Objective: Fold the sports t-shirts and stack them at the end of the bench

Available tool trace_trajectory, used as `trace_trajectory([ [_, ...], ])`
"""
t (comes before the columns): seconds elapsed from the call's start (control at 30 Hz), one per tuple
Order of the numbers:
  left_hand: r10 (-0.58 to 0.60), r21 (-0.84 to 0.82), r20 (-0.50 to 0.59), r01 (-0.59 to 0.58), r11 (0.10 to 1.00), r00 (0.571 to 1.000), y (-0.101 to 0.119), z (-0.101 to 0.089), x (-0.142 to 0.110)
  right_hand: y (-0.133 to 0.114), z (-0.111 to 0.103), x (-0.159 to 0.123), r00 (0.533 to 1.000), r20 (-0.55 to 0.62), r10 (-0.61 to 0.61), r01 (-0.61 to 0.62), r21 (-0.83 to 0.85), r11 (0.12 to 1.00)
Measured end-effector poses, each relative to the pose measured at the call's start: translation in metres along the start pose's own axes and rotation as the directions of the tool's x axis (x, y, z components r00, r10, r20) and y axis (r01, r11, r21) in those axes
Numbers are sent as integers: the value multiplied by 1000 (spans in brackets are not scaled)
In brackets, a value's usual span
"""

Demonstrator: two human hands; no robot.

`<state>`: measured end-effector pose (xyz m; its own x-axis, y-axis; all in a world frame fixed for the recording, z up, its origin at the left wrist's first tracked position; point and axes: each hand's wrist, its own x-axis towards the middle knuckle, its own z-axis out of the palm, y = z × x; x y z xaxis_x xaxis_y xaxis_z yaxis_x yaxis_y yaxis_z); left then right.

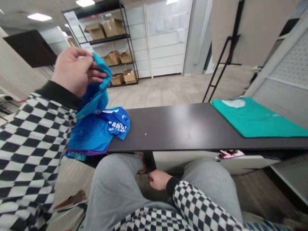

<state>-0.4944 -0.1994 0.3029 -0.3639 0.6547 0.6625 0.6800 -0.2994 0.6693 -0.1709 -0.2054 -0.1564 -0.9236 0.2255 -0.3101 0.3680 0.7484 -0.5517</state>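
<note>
My left hand (74, 67) is raised over the left end of the dark table, its fingers pinched on the edge of a blue shirt (97, 99). The cloth hangs down from the fingertips, partly behind my wrist. Below it lies a pile of blue shirts (92, 131), one with white lettering on it; purple and teal layers show at the bottom. Where the hanging cloth meets the pile is hard to make out. My right hand (159, 179) rests low between my knees, fingers curled in a loose fist, with nothing visible in it.
A folded green shirt (260, 118) lies on the right part of the dark table (173, 128). Under the front edge, a phone-like thing with a pink picture (231, 154) sits on a white panel. Shelves with cardboard boxes (113, 27) stand behind. A white perforated panel (288, 64) borders the right.
</note>
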Motion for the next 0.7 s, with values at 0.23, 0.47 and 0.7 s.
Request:
trace_trajectory([
  [0.23,-14,-92,188,32,995,982,-14,59,-25,-4,-7,-7,997,47,59,-59,1,998],
  [0.47,-213,602,99,112,791,972,-126,30,-9,-6,-8,-9,997,43,67,-67,17,998],
  [0.7,-541,881,190,101,462,819,-216,11,-19,-8,-8,5,997,60,56,-58,33,998],
])
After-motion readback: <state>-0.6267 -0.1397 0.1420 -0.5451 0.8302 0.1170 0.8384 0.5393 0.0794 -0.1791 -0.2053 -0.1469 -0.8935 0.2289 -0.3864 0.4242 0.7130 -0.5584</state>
